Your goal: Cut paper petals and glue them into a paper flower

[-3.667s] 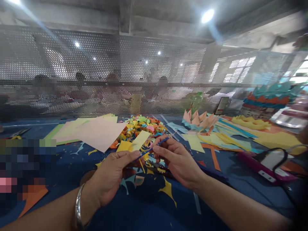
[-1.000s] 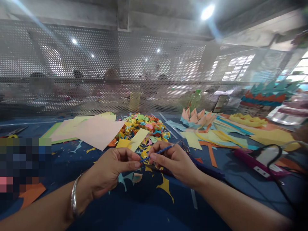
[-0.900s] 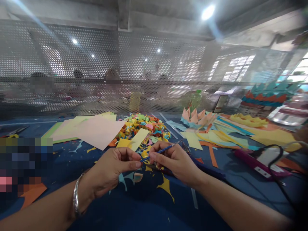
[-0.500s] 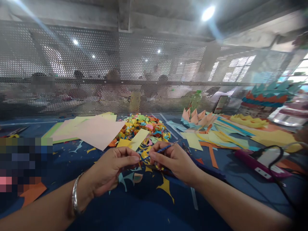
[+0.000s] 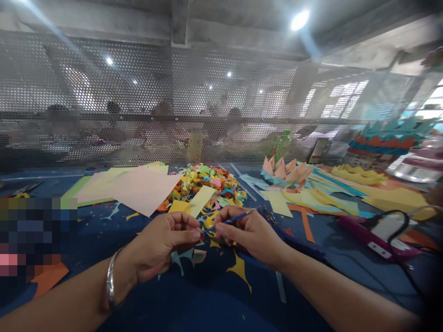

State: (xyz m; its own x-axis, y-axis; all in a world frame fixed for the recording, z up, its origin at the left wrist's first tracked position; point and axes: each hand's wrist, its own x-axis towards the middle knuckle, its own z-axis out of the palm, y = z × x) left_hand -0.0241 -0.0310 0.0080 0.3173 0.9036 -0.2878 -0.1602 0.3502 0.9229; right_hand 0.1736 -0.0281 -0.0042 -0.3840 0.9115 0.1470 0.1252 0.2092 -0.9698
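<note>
A thin blue pencil-like stick (image 5: 236, 216) slants between my two hands above the table. My right hand (image 5: 247, 233) is closed around it, thumb and fingers pinching it near the middle, with its far end pointing up to the right. My left hand (image 5: 173, 240), with a silver bangle at the wrist, pinches at the stick's lower left end; the exact contact is hidden by the fingertips. Behind the hands lies a heap of colourful paper scraps (image 5: 207, 177). A yellow paper offcut (image 5: 238, 272) lies below my right hand.
Large pale paper sheets (image 5: 138, 186) lie at left. A peach paper crown (image 5: 285, 170) and yellow strips (image 5: 314, 198) are at right, near a purple power strip (image 5: 377, 237) with cables. A perforated metal screen (image 5: 214, 92) stands behind the table, with a green bottle (image 5: 283, 145) before it.
The blue stick has turned slightly in my right hand, its upper end sitting a little lower. Both hands stay in nearly the same place.
</note>
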